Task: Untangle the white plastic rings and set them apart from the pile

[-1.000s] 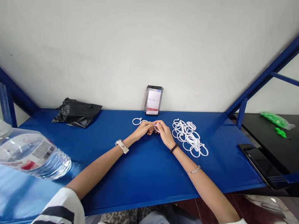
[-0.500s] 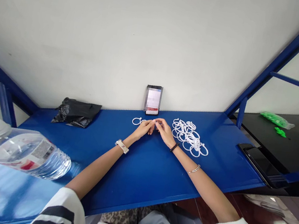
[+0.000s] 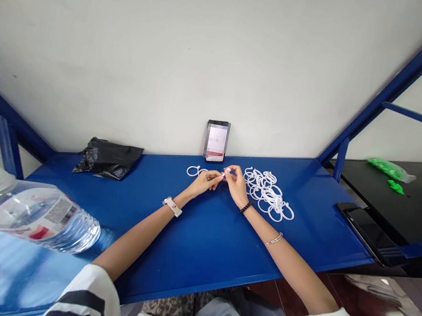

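Observation:
My left hand (image 3: 205, 181) and my right hand (image 3: 236, 184) meet above the blue table, just in front of an upright phone. Both are closed, their fingertips pinching a white plastic ring (image 3: 226, 172); only a bit of it shows between the fingers, and the rest is hidden. Close by my right hand lies a loose pile of white plastic rings (image 3: 270, 194), each with a small knob. Beyond my left hand are one or two more white rings (image 3: 193, 171), partly covered by that hand.
The phone (image 3: 216, 142) leans on the wall. A black plastic bag (image 3: 108, 159) lies at the back left, and a water bottle (image 3: 37, 214) is at the near left. Another dark phone (image 3: 365, 232) rests at the right edge. Green pieces (image 3: 391, 169) sit on a black table (image 3: 411, 204).
My fingertips have shifted slightly to the right and drawn a little apart, and a white bit now shows between them. The pile and the phones have stayed put.

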Motion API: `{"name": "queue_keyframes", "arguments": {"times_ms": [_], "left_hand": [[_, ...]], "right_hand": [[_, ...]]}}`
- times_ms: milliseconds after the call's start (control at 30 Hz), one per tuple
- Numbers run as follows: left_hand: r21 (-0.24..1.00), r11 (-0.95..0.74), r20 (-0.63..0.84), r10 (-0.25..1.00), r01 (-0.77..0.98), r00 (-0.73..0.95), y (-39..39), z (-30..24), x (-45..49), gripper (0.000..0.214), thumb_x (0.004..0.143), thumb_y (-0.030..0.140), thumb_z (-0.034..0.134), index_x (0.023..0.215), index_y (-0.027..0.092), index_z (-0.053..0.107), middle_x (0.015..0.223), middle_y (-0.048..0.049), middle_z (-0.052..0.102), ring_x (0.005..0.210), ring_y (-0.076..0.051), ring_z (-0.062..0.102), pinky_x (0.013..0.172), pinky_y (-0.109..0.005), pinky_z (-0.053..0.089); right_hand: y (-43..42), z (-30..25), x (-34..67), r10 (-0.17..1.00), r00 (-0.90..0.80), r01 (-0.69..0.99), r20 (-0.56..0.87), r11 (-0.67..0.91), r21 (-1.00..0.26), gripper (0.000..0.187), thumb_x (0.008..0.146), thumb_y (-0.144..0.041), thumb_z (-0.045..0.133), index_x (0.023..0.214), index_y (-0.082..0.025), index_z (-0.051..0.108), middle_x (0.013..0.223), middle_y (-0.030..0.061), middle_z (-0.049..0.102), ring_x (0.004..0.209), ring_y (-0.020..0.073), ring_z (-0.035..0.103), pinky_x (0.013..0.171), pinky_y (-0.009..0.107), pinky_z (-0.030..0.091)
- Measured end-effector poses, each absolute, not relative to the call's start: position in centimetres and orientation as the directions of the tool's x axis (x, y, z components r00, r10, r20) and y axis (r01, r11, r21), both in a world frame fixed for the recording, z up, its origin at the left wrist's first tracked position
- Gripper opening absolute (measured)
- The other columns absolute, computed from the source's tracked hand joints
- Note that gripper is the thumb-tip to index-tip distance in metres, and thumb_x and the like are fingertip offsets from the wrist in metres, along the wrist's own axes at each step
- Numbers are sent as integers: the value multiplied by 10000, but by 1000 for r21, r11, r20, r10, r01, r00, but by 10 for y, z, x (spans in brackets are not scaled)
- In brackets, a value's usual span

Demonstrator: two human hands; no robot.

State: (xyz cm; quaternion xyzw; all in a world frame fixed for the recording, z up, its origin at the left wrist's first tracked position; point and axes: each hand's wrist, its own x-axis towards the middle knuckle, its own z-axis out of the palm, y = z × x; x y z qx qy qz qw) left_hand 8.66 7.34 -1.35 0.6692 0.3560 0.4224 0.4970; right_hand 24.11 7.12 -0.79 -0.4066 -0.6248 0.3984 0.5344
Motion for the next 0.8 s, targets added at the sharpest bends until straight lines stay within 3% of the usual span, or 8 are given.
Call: {"name": "queue_keyframes", "arguments": {"times_ms": [133,267,433,600,800], "left_hand": [[971,-231,195,913,62,359,73,-12,87,438,783,585,597,853,153,619,552,34,501,484,-84,486,450,-205,368],[979,-201,184,937,29,298,73,-14,86,424,770,572,621,859,158,598,549,41,505,480,-81,488,447,-200,362],[984,-176,170,948,-3,270,74,-16,87,402,756,519,668,906,162,560,560,50,519,472,-67,468,443,-190,354],[987,-145,156,963,-67,218,73,-16,88,573,694,479,738,1094,183,455,616,72,531,515,-72,505,451,-178,367],[986,-163,150,954,29,261,73,-18,90,689,667,430,771,1202,176,420,662,56,552,555,-85,535,457,-177,384]], "right_hand": [[73,-8,243,908,-25,193,417,414,-890,310,843,-528,551,902,-223,553,968,71,619,937,226,612,770,365,535],[79,-13,246,899,40,247,436,413,-876,331,841,-537,546,859,-209,592,930,73,616,885,221,599,726,345,515],[86,-20,247,930,19,119,367,362,-924,353,833,-553,546,892,-209,599,893,65,655,851,210,627,719,329,522],[81,-15,245,945,-55,-44,322,320,-946,375,816,-546,591,973,-206,614,928,80,697,893,220,661,827,378,535],[79,-13,245,955,-79,-147,285,271,-951,380,786,-533,645,981,-207,635,953,85,712,954,238,667,913,421,519]]}}
